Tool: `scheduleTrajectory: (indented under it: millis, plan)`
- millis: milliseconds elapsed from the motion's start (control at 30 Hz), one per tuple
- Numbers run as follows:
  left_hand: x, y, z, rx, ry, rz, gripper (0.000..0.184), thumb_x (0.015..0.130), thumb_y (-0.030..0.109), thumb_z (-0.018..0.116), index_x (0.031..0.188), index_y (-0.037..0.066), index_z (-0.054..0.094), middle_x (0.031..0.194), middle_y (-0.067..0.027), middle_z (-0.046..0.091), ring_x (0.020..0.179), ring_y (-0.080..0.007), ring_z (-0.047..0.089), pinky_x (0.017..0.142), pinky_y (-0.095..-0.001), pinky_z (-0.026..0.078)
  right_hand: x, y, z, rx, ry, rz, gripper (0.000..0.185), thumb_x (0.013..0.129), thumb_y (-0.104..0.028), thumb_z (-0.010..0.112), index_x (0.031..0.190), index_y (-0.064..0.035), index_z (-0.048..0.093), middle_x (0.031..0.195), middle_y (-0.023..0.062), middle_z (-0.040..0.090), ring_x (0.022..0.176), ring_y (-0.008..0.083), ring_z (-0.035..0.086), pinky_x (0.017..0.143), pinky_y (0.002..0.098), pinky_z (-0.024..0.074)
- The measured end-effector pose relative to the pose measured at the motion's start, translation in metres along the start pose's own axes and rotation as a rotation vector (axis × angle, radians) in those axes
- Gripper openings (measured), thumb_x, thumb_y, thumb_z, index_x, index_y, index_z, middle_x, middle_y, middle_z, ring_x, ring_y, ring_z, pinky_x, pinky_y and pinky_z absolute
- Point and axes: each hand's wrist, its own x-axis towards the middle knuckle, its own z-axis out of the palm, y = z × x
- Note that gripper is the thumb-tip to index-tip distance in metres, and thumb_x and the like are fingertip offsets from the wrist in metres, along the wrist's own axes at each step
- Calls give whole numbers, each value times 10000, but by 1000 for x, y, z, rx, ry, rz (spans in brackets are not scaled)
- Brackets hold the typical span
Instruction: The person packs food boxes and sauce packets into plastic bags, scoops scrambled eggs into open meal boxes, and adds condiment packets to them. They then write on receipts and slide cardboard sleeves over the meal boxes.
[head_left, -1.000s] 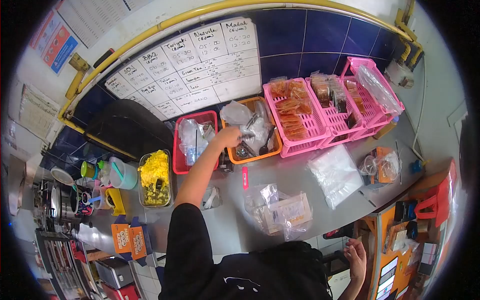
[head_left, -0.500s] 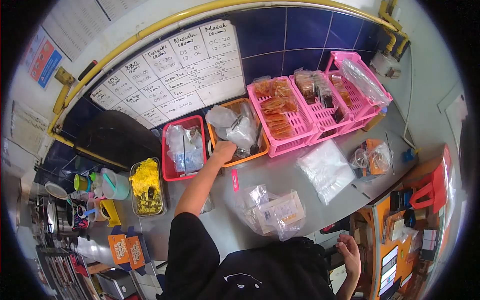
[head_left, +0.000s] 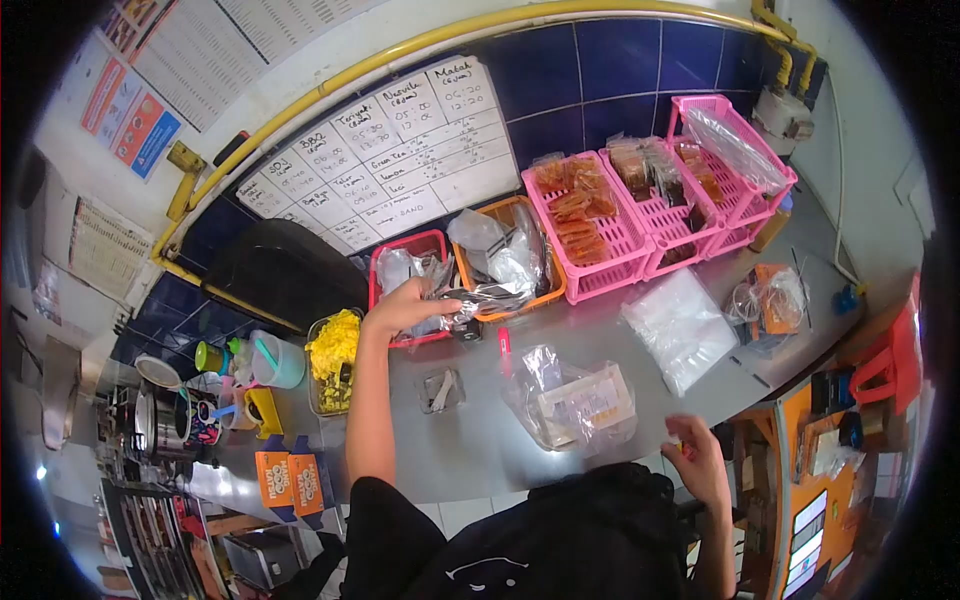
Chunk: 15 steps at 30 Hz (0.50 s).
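Observation:
My left hand [head_left: 405,308] grips a bundle of clear plastic packets [head_left: 490,296] with dark pieces inside, over the front of the red basket [head_left: 418,342] and the orange basket [head_left: 557,292]. More plastic packets lie in both baskets. Off the front edge of the steel table, my right hand [head_left: 702,462] has its fingers curled, with something small, red and yellow between them that I cannot make out. A clear bag with a paper-labelled packet [head_left: 590,408] lies on the table near me.
Pink baskets [head_left: 640,262] with sauce sachets stand at the back right, near a stack of clear bags [head_left: 680,330]. A glass tray of yellow food [head_left: 335,350] is left of my forearm. Beyond it are cups [head_left: 278,360] and orange boxes [head_left: 290,482].
My left hand has lifted the packets from the orange basket and moved left and towards me. My right hand has risen towards the table edge. The view has shifted.

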Motion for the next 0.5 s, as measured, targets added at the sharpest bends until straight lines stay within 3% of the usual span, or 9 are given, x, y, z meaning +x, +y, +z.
scheduleTrajectory:
  millis: [100, 200, 267, 367, 433, 467, 500]
  plan:
    - [-32, 34, 33, -53, 89, -4, 318, 851, 307, 796, 941, 9, 733, 770, 37, 610, 761, -61, 528, 689, -235, 412, 37, -49, 11, -119, -52, -298, 492, 806, -94, 759, 1256, -32, 570, 1236, 171, 577, 1186, 357, 562, 1020, 404, 447]
    - [-42, 65, 81, -211, 11, 205, 198, 898, 243, 741, 946, 51, 730, 777, 51, 611, 678, -47, 504, 611, -230, 394, 76, -79, 34, -78, 45, -540, 617, 805, -126, 776, 1353, -51, 502, 1394, 211, 446, 1328, 367, 447, 1089, 436, 385]
    - [-45, 69, 95, -255, 0, 157, 197, 898, 244, 739, 938, 51, 726, 776, 52, 606, 657, -40, 494, 592, -225, 385, 109, -70, 67, -52, 112, -596, 657, 807, -137, 783, 1383, -58, 478, 1439, 221, 401, 1370, 354, 407, 1113, 442, 358]
    - [-46, 59, 115, -410, 20, 113, 194, 906, 229, 723, 960, 44, 706, 764, 50, 588, 625, -33, 484, 559, -220, 375, 146, -59, 86, 137, 396, -544, 507, 858, -143, 754, 1300, -33, 530, 1280, 212, 551, 1173, 289, 589, 969, 415, 486]
    - [-64, 62, 120, -732, 184, 101, 257, 868, 170, 755, 1050, 26, 644, 883, -24, 657, 635, -55, 568, 508, -232, 435, 146, -60, 84, 361, -170, -150, 310, 912, -132, 706, 1164, -2, 581, 985, 134, 662, 834, 184, 673, 723, 348, 550]
    - [-75, 57, 111, -755, 301, 103, 238, 867, 132, 743, 1056, 41, 629, 865, -11, 634, 630, -79, 568, 485, -249, 417, 142, -60, 87, 310, -80, -236, 182, 938, -104, 666, 1048, 21, 595, 752, 66, 637, 605, 108, 609, 552, 286, 503]
    - [-91, 57, 105, -845, 448, 199, 193, 885, 114, 711, 1041, 65, 608, 814, 4, 604, 615, -91, 551, 487, -237, 394, 146, -52, 89, 311, -96, -240, 182, 938, -104, 666, 1048, 21, 595, 752, 66, 637, 605, 108, 609, 552, 286, 503]
